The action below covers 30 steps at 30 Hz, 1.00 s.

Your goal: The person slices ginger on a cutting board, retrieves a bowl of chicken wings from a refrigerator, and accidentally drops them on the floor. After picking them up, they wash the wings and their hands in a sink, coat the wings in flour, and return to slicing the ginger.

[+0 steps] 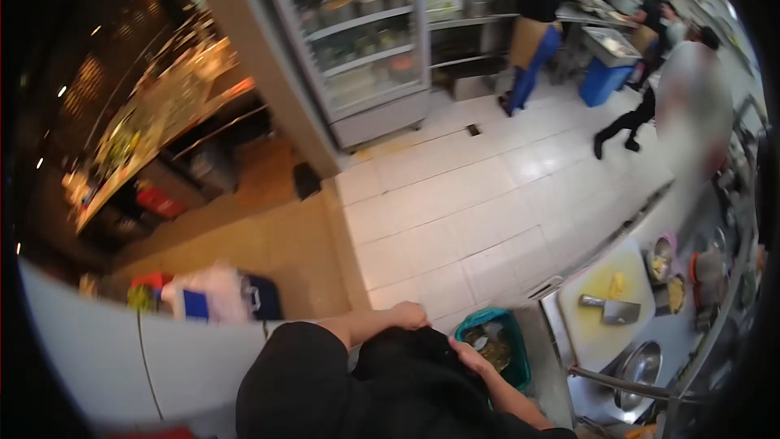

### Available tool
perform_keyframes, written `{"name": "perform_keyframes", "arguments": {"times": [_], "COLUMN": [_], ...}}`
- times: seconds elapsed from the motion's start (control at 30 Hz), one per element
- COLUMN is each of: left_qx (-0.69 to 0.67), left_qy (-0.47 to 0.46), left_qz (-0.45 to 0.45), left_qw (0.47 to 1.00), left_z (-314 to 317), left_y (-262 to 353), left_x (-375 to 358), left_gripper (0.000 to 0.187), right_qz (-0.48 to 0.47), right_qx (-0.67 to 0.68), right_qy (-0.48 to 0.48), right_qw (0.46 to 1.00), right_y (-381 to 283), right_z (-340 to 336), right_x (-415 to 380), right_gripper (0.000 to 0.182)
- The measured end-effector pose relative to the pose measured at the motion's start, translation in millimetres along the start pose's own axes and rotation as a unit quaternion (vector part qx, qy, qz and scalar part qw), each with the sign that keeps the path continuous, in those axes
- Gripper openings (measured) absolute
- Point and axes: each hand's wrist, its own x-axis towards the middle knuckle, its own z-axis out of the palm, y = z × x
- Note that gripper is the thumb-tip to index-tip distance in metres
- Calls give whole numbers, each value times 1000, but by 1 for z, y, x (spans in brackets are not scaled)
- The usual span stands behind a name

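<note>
Just in front of my body, my left hand is closed at the upper edge of a black cloth, which looks like part of my clothing or an apron. My right hand is at the right edge of the same cloth, its fingertips partly hidden against it. Beside my right hand stands a teal-lined bin with scraps inside. To the right, a cleaver lies on a white cutting board, with yellow pieces of food near it.
A metal bowl and small food containers sit by the board. A glass-door fridge stands ahead. One person works at the back counter; another walks at right. A blue bin stands on the tiled floor.
</note>
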Motion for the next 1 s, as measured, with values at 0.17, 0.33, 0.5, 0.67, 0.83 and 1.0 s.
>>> {"name": "perform_keyframes", "arguments": {"times": [0.17,0.33,0.5,0.67,0.83,1.0], "left_qx": [88,6,88,-33,128,-11], "left_qy": [69,193,-92,-267,-2,41], "left_qz": [38,92,-162,120,202,338], "left_qw": [993,977,979,955,971,940], "left_z": [-153,-177,-160,-140,-293,-383], "left_y": [-58,-112,-123,-141,-28,183], "left_x": [50,154,220,291,353,386], "left_gripper": [35,57,70,62,40,24], "right_qz": [-193,-271,-335,-269,-207,-70], "right_qx": [-437,-442,-120,8,77,163], "right_qy": [330,466,696,827,849,828], "right_qw": [814,717,623,494,480,532], "right_y": [-100,-130,-167,-178,-202,-212], "right_z": [50,31,-30,-99,-155,-178], "right_x": [-6,-30,-110,-161,-163,-154], "right_gripper": [51,46,31,34,52,49]}}
